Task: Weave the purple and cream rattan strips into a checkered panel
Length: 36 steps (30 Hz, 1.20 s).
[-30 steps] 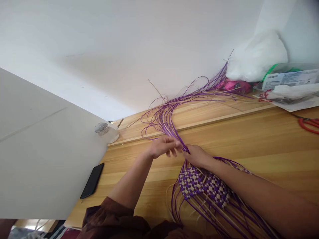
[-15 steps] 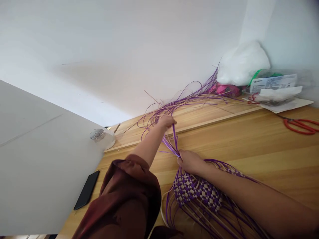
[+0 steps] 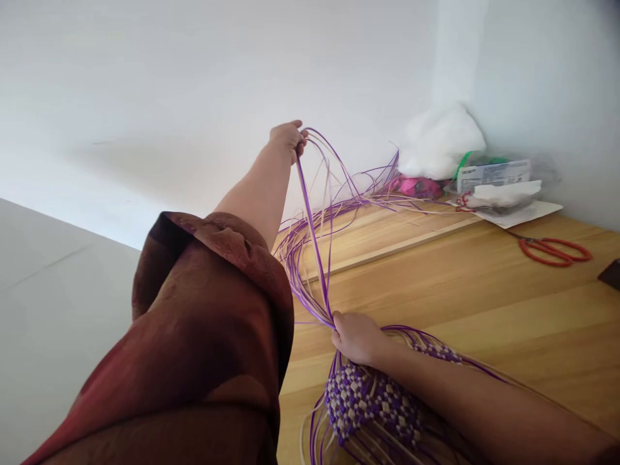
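My left hand [image 3: 289, 139] is raised against the wall, closed around a few purple and beige weaving strips [image 3: 314, 236] pulled taut. Lower down, my right hand [image 3: 357, 337] grips the bundle of strips just above the woven piece. That purple and beige checkered weave [image 3: 346, 400] lies near the table's front, partly covered by my right forearm, with loose strips trailing from its edges. Between the hands, the rest of the long strips [image 3: 303, 284] curve back along the table toward the wall.
Red-handled scissors [image 3: 555, 250] lie on the wooden table [image 3: 484, 297] at the right. Behind them are a clear plastic package [image 3: 498, 174], a pink bundle [image 3: 419, 187] and a white bag [image 3: 438, 142]. A dark object [image 3: 610, 274] shows at the right edge.
My left hand has risen up and to the left, drawing a few strips out straight from the bundle. My right hand keeps its hold. The view has shifted toward the right.
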{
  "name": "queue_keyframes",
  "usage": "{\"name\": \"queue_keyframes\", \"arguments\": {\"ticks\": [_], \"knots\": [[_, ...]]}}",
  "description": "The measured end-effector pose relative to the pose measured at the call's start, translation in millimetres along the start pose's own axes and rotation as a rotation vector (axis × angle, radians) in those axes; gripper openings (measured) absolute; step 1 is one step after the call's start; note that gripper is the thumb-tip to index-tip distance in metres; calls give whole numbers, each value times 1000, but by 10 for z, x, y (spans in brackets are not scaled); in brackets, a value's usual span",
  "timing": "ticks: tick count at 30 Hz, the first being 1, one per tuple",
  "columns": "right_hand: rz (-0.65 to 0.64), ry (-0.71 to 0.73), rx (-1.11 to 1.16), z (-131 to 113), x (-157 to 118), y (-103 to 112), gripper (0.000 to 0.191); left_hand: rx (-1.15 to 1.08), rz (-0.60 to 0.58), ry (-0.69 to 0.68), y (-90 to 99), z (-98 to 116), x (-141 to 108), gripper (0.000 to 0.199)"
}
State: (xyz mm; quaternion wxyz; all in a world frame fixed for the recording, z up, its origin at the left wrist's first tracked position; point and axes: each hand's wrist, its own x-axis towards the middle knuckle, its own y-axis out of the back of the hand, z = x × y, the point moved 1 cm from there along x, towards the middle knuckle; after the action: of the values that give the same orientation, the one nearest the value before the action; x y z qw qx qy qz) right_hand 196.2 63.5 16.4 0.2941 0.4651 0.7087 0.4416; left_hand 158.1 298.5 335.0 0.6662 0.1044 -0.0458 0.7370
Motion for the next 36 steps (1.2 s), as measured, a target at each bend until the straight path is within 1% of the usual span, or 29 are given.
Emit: {"name": "queue_keyframes", "arguments": {"ticks": [2,4,7,9,12,14,16,17,20,22,23,25,26,27,29,30,31,32,33,35,36], "knots": [[9,0,13,2,-1,-6,30,19,50,-51,-12,130,48,44],[19,-4,23,6,-1,-12,29,41,72,-85,26,222,75,44],[37,-13,28,13,-2,-26,30,62,42,-131,134,329,78,44],[53,-19,32,19,-1,-42,30,78,20,-180,202,413,77,40],[66,-35,51,33,8,-79,32,74,-5,-296,270,546,101,31],[69,-51,62,42,17,-105,33,58,-41,-371,302,567,134,32],[80,-63,69,50,26,-125,32,85,-65,-377,343,469,170,37],[87,-64,73,54,30,-132,31,129,-60,-342,370,374,184,40],[101,-57,78,66,41,-151,30,328,81,-122,486,4,192,50],[99,-48,77,75,46,-162,31,381,70,-84,553,-181,167,52],[98,-44,77,80,49,-167,31,397,51,-78,577,-231,150,51],[97,-42,78,87,51,-174,30,415,-3,-69,597,-237,109,46],[96,-43,79,90,52,-177,29,425,-56,-69,588,-202,87,43],[97,-44,79,91,53,-179,29,434,-133,-75,563,-147,64,40],[97,-43,80,90,56,-185,28,434,-337,-134,476,-2,21,37],[97,-43,79,90,59,-188,28,418,-424,-190,421,81,7,38],[97,-42,77,89,62,-191,29,389,-466,-264,365,166,3,40],[97,-42,75,89,66,-193,29,352,-461,-345,311,250,14,41],[96,-43,72,90,70,-194,30,314,-410,-433,263,328,40,41],[100,-42,70,90,74,-187,31,280,-245,-587,187,435,123,40],[105,-42,74,89,73,-179,31,304,-157,-646,157,448,170,40]]}}
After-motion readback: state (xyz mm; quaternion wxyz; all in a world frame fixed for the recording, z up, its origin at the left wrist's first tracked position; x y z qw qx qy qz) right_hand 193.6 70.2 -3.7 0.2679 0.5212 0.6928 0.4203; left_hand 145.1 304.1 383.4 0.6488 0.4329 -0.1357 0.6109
